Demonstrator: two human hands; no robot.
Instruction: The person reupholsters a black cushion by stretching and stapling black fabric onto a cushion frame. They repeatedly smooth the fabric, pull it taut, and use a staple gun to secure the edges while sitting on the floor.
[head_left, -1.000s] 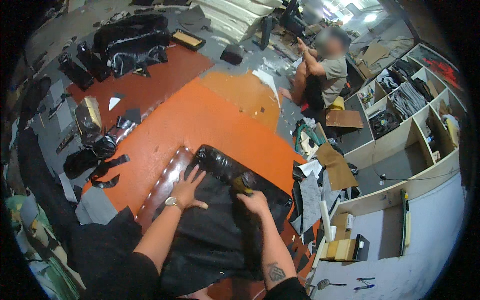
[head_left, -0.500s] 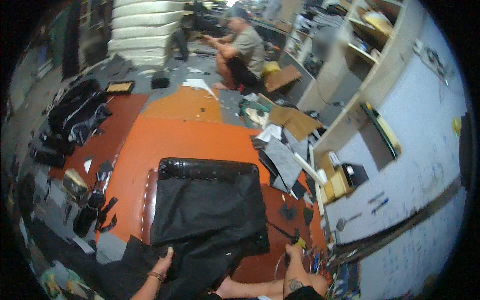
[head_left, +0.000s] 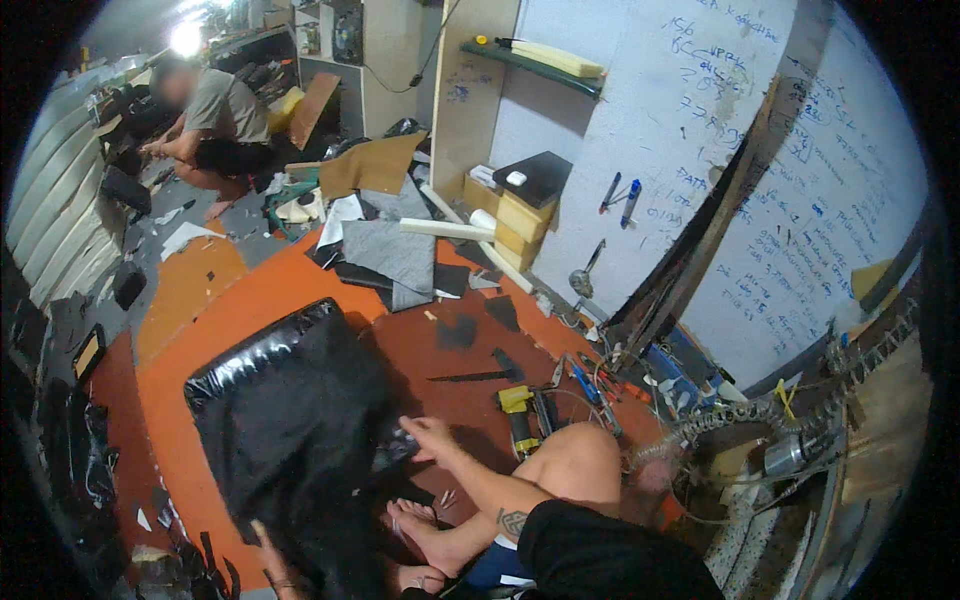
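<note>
A black cushion-like piece (head_left: 290, 420) with a shiny far edge and dull black cloth over it lies in front of me on the floor. My right hand (head_left: 430, 440) is closed at its right side, where a shiny black bit shows by my fingertips. At the near left, my left hand (head_left: 270, 560) rests against the black cloth, a digit stretched out; the rest of it is mostly hidden. Right of my right hand, beside my knee, a yellow and black staple gun (head_left: 517, 415) lies on the floor.
Pliers and other hand tools (head_left: 590, 385) lie on the right, near a coiled air hose (head_left: 740, 412). Grey and black offcuts (head_left: 390, 255) are heaped ahead by a shelf (head_left: 530, 70). Another person (head_left: 215, 120) squats at the far left beside stacked white foam (head_left: 60, 190).
My view has swung to the right. My right hand has left the staple gun's spot and come to the cushion piece's right side. My left hand stays by the cloth.
</note>
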